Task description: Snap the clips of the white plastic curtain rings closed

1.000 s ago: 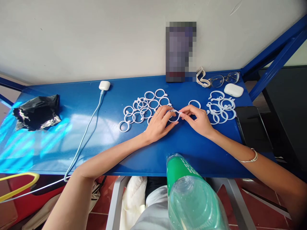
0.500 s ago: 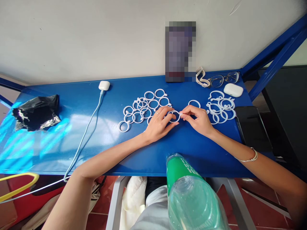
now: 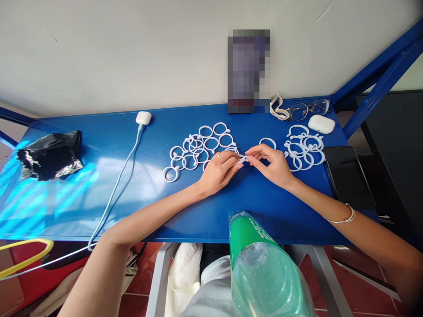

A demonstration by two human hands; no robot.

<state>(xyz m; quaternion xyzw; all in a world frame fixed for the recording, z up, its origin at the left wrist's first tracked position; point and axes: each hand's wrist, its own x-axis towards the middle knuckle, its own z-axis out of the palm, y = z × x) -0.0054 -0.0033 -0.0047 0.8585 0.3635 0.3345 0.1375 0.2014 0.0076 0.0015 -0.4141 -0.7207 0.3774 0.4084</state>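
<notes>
My left hand (image 3: 218,171) and my right hand (image 3: 271,165) meet at the middle of the blue table (image 3: 132,193), both pinching one white plastic ring (image 3: 243,159) that is mostly hidden by the fingers. A heap of several white rings (image 3: 198,147) lies just left of and behind my left hand. Another cluster of white rings (image 3: 304,147) lies right of my right hand. A single white ring (image 3: 268,141) sits just behind my right hand.
A white charger and cable (image 3: 144,118) run down the left-middle. Crumpled black foil (image 3: 51,154) lies far left. Glasses (image 3: 309,109), an earbud case (image 3: 321,124) and a dark phone (image 3: 346,174) sit at right. A green-labelled bottle (image 3: 261,264) stands near the front edge.
The ring held between my hands lay flat and fully visible before; my fingers have now closed in over it, so only a small piece shows. My arms stay in place.
</notes>
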